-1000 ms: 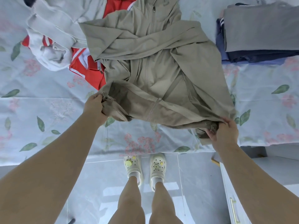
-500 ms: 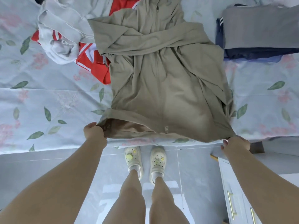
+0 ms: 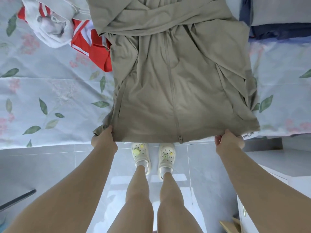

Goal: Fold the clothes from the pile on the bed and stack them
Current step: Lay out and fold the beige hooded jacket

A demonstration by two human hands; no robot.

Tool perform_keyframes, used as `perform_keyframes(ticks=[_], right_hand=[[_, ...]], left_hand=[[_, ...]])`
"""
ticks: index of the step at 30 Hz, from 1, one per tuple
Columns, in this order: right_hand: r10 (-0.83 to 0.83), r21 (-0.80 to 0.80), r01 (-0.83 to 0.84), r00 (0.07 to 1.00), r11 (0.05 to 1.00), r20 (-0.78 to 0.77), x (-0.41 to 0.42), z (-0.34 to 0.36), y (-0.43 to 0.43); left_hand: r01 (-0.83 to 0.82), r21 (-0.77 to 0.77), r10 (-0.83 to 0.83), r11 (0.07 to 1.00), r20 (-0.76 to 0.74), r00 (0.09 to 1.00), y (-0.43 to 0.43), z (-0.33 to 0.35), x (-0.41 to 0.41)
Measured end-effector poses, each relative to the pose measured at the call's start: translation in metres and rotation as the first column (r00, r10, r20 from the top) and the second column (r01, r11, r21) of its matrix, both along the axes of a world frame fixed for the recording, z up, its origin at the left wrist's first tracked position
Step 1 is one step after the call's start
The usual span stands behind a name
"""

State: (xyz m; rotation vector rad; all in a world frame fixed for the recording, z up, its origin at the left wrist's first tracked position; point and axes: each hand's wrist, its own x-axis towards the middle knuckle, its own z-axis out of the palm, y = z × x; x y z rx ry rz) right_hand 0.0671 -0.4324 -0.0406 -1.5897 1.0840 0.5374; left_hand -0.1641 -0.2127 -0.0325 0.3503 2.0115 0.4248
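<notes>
Both arms reach straight forward over the floor. The left hand (image 3: pixel 104 139) and the right hand (image 3: pixel 229 141) each grip a bottom corner of the jacket (image 3: pixel 175 78), fingers curled under the hem. The jacket lies zip-up along the bed (image 3: pixel 42 91), its hem pulled taut past the bed's near edge.

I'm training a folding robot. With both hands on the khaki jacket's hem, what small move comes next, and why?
Probably lift the hem and carry it away over the khaki jacket, folding it in half. It lies zipped and flat on the bed, a sleeve folded across its chest, and the left hand and right hand each grip a hem corner.
</notes>
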Motion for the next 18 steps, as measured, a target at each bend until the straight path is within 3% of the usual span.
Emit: perform_keyframes(ticks=[2, 4, 6, 8, 11, 15, 18], right_hand=[[0.000, -0.062, 0.003, 0.998, 0.998, 0.056, 0.001, 0.000, -0.007], [0.117, -0.209, -0.115, 0.993, 0.971, -0.001, 0.001, -0.006, -0.013], [0.243, -0.360, -0.260, 0.966, 0.896, -0.092, 0.000, -0.010, -0.015], [0.324, -0.423, -0.338, 0.940, 0.841, -0.105, -0.001, -0.007, -0.006], [0.510, -0.256, -0.484, 0.859, 0.837, 0.042, -0.007, -0.006, 0.023], [0.760, -0.142, -0.747, 0.646, 0.649, 0.075, -0.012, -0.011, 0.067], [0.853, -0.156, -0.840, 0.521, 0.520, 0.041, -0.013, -0.018, 0.086]], left_hand=[[0.007, 0.001, -0.007, 1.000, -0.038, 0.999, -0.004, 0.002, -0.004], [0.192, -0.085, -0.200, 0.978, -0.105, 0.974, -0.010, -0.007, -0.008], [0.381, -0.164, -0.414, 0.910, -0.289, 0.863, -0.012, -0.012, -0.011], [0.495, -0.123, -0.500, 0.860, -0.396, 0.770, -0.006, -0.011, -0.009], [0.753, -0.067, -0.711, 0.655, -0.391, 0.584, 0.010, -0.011, 0.002], [0.868, -0.100, -0.845, 0.486, -0.305, 0.438, 0.030, -0.013, 0.009], [0.816, -0.147, -0.783, 0.559, -0.416, 0.461, 0.037, -0.010, -0.002]])
